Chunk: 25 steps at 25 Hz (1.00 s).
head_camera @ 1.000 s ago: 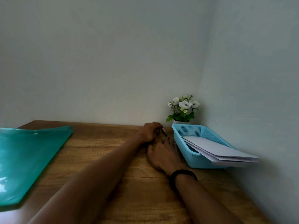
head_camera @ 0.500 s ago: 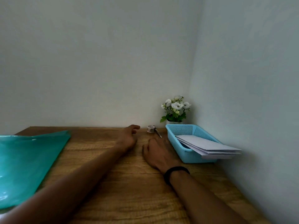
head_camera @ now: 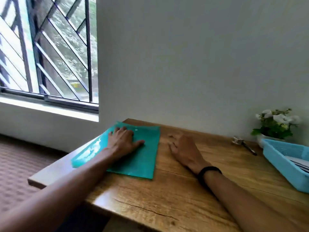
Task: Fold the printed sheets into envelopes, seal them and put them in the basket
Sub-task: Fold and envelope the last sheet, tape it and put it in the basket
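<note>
— Two hands lie on the wooden worktop (head_camera: 167,190). How do they sit?

— The left hand (head_camera: 122,142) rests palm down on a teal plastic folder (head_camera: 138,158), fingers straight and a little spread, thumb pointing out toward the right hand. It presses flat and grips nothing. The right hand (head_camera: 184,150) lies on bare wood just beside the folder's near edge, fingers relaxed and loosely extended, holding nothing. A black wristband (head_camera: 209,172) circles that wrist.

— And the basket?

— The light blue basket (head_camera: 277,156) stands well off to the right of the right hand, at the frame's edge. White folded sheets (head_camera: 299,162) lie inside it, only partly seen. Whether they are sealed cannot be told.

— Anything between the right hand and the basket?

— A small roll of tape (head_camera: 237,140) and a dark, slim tool (head_camera: 249,148), too blurred to name, sit just to the left of the basket's far corner. Beyond the basket, against the wall, a pot of white flowers (head_camera: 275,124).

— To the left of the left hand?

— The folder's far corner overhangs the worktop's edge. Past it, a barred window (head_camera: 46,49) in the wall, and a brown patterned floor (head_camera: 18,173) below.
</note>
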Motion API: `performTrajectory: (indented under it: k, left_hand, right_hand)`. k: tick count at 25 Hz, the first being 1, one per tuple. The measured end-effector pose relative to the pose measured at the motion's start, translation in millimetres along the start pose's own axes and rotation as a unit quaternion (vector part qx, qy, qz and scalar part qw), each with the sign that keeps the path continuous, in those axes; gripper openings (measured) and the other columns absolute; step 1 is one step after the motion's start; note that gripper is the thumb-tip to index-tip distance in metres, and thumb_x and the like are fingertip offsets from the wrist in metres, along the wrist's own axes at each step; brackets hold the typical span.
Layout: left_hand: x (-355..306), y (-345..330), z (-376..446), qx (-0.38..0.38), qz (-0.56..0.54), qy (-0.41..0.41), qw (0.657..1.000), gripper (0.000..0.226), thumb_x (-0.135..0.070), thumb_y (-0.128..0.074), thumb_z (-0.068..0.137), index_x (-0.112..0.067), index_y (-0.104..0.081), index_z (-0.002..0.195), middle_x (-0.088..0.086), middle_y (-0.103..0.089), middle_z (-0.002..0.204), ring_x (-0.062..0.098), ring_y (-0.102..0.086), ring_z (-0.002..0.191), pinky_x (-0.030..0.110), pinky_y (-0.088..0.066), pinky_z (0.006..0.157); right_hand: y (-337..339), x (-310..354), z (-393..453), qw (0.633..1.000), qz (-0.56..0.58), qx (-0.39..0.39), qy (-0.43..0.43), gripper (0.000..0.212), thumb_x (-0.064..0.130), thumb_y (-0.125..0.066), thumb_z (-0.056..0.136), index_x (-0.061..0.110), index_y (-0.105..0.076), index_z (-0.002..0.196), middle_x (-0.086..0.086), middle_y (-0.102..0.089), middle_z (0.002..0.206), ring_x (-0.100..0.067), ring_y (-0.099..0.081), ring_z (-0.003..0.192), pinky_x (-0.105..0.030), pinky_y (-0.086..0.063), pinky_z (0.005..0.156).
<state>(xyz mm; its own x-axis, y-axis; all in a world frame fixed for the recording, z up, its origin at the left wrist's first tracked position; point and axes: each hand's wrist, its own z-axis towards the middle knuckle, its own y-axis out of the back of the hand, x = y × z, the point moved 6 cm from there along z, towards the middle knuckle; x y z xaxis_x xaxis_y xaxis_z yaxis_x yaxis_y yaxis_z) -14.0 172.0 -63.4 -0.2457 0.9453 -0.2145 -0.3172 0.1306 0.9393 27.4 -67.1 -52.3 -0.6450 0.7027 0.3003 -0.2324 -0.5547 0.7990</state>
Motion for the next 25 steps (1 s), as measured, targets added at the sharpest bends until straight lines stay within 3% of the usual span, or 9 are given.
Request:
performTrajectory:
  k: [3,7,14,19,22,25]
  left_hand:
    - [4.2,-15.1,-0.8,0.023,-0.018,0.002,1.000,0.084,-0.088,-0.037,0.085,-0.023,-0.061,0.133,0.008,-0.058,0.143,0.032,-0.049,0.133,0.048,-0.039,0.111]
    - [7.9,-15.9,0.1,0.001,-0.074,-0.010,0.997,0.076,-0.081,-0.036,0.090,-0.022,-0.063,0.128,0.005,-0.061,0.142,0.031,-0.048,0.132,0.052,-0.033,0.115]
    - [7.4,-20.6,4.7,0.005,-0.082,-0.015,0.997,0.065,-0.074,-0.042,0.091,-0.021,-0.063,0.123,0.005,-0.060,0.140,0.032,-0.045,0.133,0.055,-0.030,0.117]
    - [7.6,-19.5,5.4,-0.001,-0.089,-0.013,0.996,0.063,-0.073,-0.044,0.089,-0.020,-0.065,0.116,0.007,-0.062,0.135,0.034,-0.046,0.130,0.056,-0.031,0.116]
    - [6.5,-18.2,7.2,-0.002,-0.102,-0.014,0.995,0.060,-0.070,-0.045,0.090,-0.019,-0.066,0.113,0.007,-0.064,0.133,0.033,-0.047,0.127,0.056,-0.032,0.115]
    - [4.5,-16.2,6.4,0.024,-0.074,-0.023,0.997,0.060,-0.064,-0.043,0.094,-0.017,-0.064,0.125,0.010,-0.060,0.141,0.035,-0.045,0.133,0.055,-0.031,0.116]
  right_hand:
    - [-28.6,41.1,44.7,0.999,0.020,-0.036,0.033,0.039,0.016,-0.068,0.094,0.010,-0.067,0.133,-0.009,-0.068,0.132,-0.027,-0.060,0.124,-0.033,-0.043,0.108]
    - [-74.6,73.0,93.3,0.999,-0.009,0.044,0.030,0.049,0.012,-0.067,0.095,0.014,-0.061,0.143,-0.009,-0.063,0.143,-0.028,-0.056,0.134,-0.038,-0.043,0.115]
    - [-89.8,59.6,116.3,0.997,-0.040,0.052,0.051,0.024,0.022,-0.069,0.095,0.022,-0.081,0.116,-0.004,-0.078,0.121,-0.025,-0.070,0.114,-0.035,-0.053,0.101]
    - [-95.5,69.7,120.2,0.983,-0.135,0.078,0.094,0.024,0.019,-0.064,0.096,0.020,-0.081,0.113,-0.007,-0.076,0.119,-0.030,-0.070,0.109,-0.040,-0.058,0.093]
    - [-95.4,81.0,123.2,0.971,-0.195,0.098,0.098,0.022,0.018,-0.059,0.097,0.014,-0.078,0.109,-0.010,-0.074,0.113,-0.032,-0.068,0.109,-0.037,-0.054,0.085]
    - [-87.5,75.1,110.1,0.982,-0.142,0.108,0.061,0.026,0.020,-0.063,0.096,0.018,-0.077,0.117,-0.010,-0.073,0.124,-0.031,-0.067,0.115,-0.037,-0.052,0.093]
